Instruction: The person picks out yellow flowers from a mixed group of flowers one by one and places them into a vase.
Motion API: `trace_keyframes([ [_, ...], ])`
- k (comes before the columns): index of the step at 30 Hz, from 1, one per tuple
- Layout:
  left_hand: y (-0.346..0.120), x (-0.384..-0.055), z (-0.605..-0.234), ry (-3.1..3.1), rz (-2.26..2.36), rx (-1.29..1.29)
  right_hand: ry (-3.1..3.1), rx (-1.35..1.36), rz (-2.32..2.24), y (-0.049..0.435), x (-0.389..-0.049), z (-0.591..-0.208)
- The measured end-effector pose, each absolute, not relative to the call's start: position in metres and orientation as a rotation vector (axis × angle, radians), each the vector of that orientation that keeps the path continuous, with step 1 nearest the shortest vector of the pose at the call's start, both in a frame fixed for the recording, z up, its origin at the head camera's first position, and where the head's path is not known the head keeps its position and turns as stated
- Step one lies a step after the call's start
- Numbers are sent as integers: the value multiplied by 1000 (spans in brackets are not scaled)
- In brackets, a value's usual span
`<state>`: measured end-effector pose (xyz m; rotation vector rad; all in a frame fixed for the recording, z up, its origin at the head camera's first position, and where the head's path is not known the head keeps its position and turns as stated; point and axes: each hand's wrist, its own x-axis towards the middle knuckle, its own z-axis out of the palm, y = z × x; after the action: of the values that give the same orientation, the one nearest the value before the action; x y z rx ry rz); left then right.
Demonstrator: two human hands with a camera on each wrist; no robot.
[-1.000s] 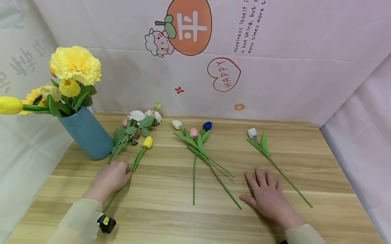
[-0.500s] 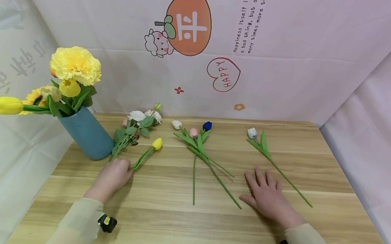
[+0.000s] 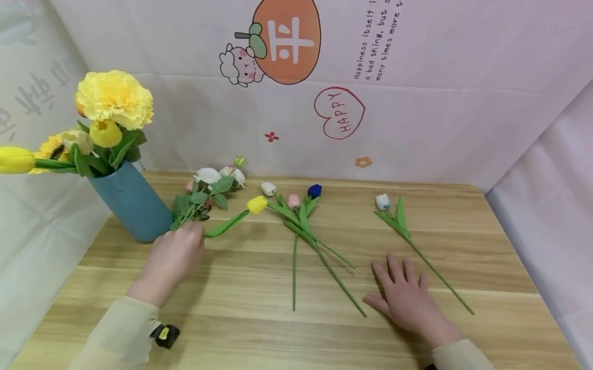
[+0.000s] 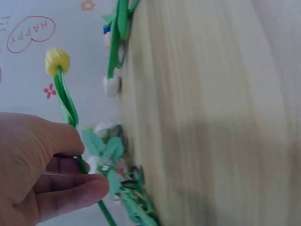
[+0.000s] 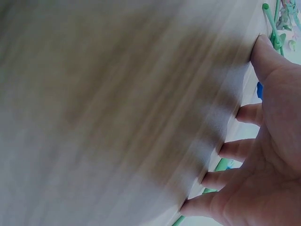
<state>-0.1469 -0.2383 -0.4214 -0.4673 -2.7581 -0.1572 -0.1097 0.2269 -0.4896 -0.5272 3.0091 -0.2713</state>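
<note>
My left hand [image 3: 174, 259] pinches the green stem of a yellow tulip [image 3: 256, 205], its bloom pointing up and right. In the left wrist view the thumb and fingers close on the stem below the leaves, and the tulip [image 4: 58, 61] stands clear of the wood. White roses [image 3: 208, 176] with leafy stems lie just beyond that hand, partly covered by it. My right hand [image 3: 407, 301] rests on the table with fingers spread, holding nothing. Beside it lies a pale blue and white tulip [image 3: 383, 202] with a long stem.
A blue vase [image 3: 135, 204] with yellow flowers, including a large carnation [image 3: 116, 99], leans at the left. Mid-table, white, pink [image 3: 294, 201] and dark blue [image 3: 314, 191] tulips lie with crossed stems on the wooden table [image 3: 263, 345]. A printed cloth [image 3: 427, 120] hangs behind.
My left hand has lifted and moved slightly away from me. The yellow tulip in it has swung right and tilted, its bloom nearing the white tulip. My right hand stays still.
</note>
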Motion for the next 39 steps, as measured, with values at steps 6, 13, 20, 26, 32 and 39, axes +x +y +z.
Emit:
trace_keyframes([
  [6, -238, -146, -403, -2544, -31, -539, 3007, -525, -281, 227, -110, -490],
  [13, -239, -146, -378, -2329, -18, -577, 3012, -532, -269, 227, -109, -489],
  [20, -242, -144, -358, -2195, -29, -584, 3003, -524, -290, 227, -110, -488],
  [26, -248, -144, -350, -2105, -52, -606, 3006, -529, -281, 227, -110, -489],
  [32, -253, -146, -345, -2077, -61, -618, 3014, -532, -271, 226, -110, -488],
  [39, -260, -149, -339, -2046, -99, -564, 3009, -531, -276, 226, -110, -488],
])
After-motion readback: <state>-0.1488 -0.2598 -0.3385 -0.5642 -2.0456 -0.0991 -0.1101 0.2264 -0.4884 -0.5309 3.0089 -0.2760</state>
